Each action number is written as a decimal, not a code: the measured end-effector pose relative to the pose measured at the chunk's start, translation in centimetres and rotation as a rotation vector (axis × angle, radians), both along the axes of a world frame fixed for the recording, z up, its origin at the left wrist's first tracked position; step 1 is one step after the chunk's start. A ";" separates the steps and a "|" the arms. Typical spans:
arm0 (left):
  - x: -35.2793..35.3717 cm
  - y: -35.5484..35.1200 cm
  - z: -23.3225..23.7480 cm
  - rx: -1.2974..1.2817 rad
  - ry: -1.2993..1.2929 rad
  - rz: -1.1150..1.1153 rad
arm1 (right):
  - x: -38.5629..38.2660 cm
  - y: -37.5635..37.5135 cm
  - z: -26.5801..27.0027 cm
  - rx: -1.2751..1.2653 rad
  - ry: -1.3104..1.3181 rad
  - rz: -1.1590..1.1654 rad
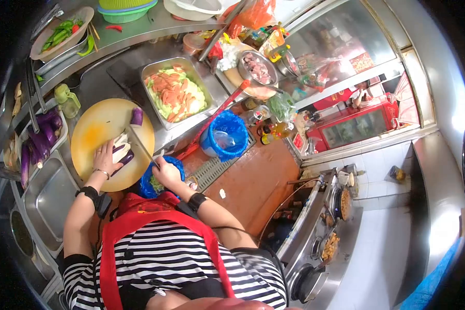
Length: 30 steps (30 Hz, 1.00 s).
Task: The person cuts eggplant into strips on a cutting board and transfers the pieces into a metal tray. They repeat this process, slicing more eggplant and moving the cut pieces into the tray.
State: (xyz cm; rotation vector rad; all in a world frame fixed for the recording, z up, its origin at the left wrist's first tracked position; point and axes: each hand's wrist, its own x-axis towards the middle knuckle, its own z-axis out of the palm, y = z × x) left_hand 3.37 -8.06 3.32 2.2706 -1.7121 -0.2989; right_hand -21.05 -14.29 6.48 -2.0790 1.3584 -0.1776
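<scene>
A round yellowish cutting board (90, 111) lies on the steel counter. My left hand (106, 158) rests on cut eggplant pieces (122, 150) on the board, its fingers spread over them. My right hand (166, 173) is wrapped round the handle of a knife (141, 146), whose blade reaches over the board beside the pieces. A purple eggplant end (137, 117) sits near the board's upper right edge, beyond the blade. Whole purple eggplants (42, 135) fill a tray to the left of the board.
A steel tray of sliced vegetables (174, 92) stands beyond the board. An empty steel pan (50, 199) is at the left. Blue-lined bins (225, 135) are at the right, one close under my right hand. Woks (329, 247) sit on the stove at far right.
</scene>
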 end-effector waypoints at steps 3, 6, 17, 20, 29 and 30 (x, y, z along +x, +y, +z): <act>-0.9 -0.5 1.5 0.041 -0.023 -0.020 | 0.5 0.1 0.1 -0.044 -0.029 0.071; -1.1 -1.2 1.4 0.096 -0.102 -0.111 | 0.6 -0.1 0.0 -0.094 -0.067 0.106; 1.1 1.5 -3.7 -0.288 0.083 0.532 | 0.5 -1.5 -1.5 -0.004 0.029 0.101; 1.0 2.9 -6.2 -0.452 0.104 0.693 | 0.7 -1.4 -0.7 -0.039 0.053 0.098; -0.5 0.1 -11.0 -0.765 0.793 0.784 | 2.2 -1.5 -0.7 -0.135 0.248 0.247; -1.3 0.4 -8.3 -0.739 0.542 0.699 | 2.2 -1.7 -0.6 -0.126 0.215 0.232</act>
